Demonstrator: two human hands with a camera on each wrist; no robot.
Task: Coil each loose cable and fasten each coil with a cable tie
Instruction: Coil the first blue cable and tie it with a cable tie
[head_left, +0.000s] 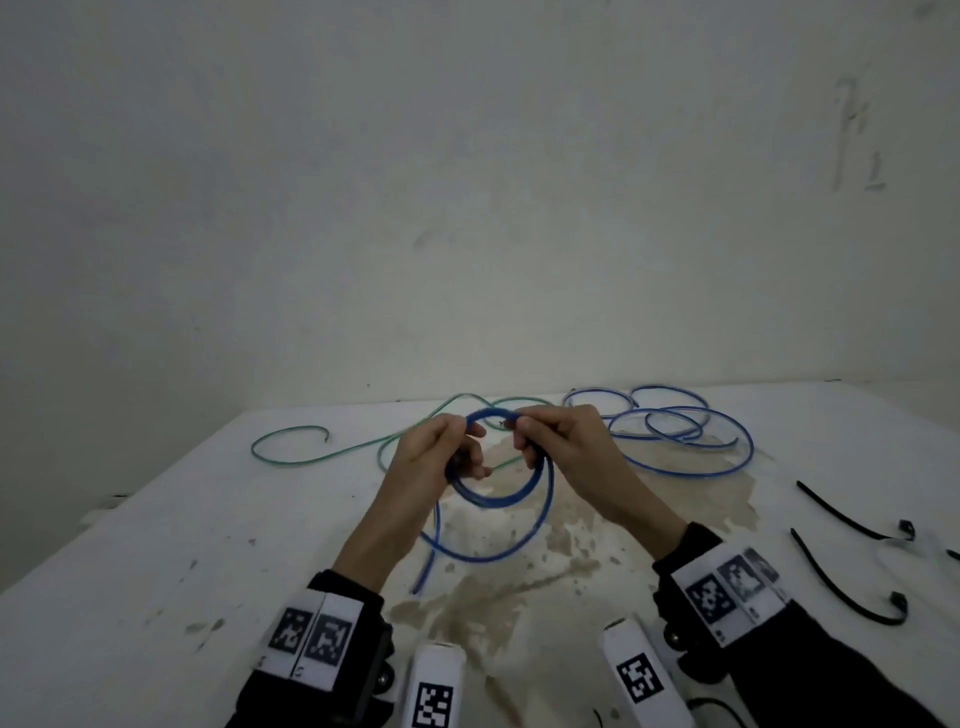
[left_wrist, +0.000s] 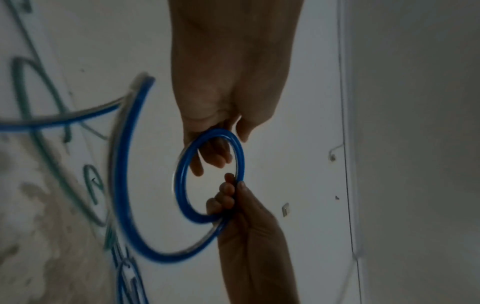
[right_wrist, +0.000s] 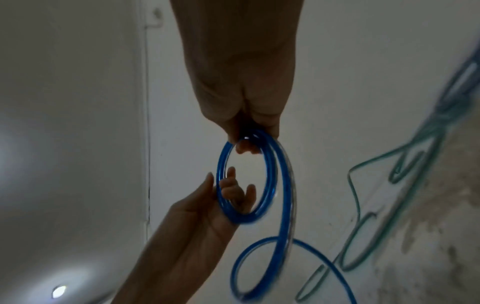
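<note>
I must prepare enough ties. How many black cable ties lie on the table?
2 whole: one right of the right hand, one nearer. More dark bits at the frame edges may be ties.

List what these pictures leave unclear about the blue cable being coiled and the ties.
- Turn count of the coiled blue cable: overlapping loops merge in the head view; motion blur in the wrist views.
- Grip of the left hand and right hand: fingers cover the contact points.
- Number of black plastic cable ties: cut off by the right edge of the head view.
- Thin green cable: its far end is hidden behind the hands.
</note>
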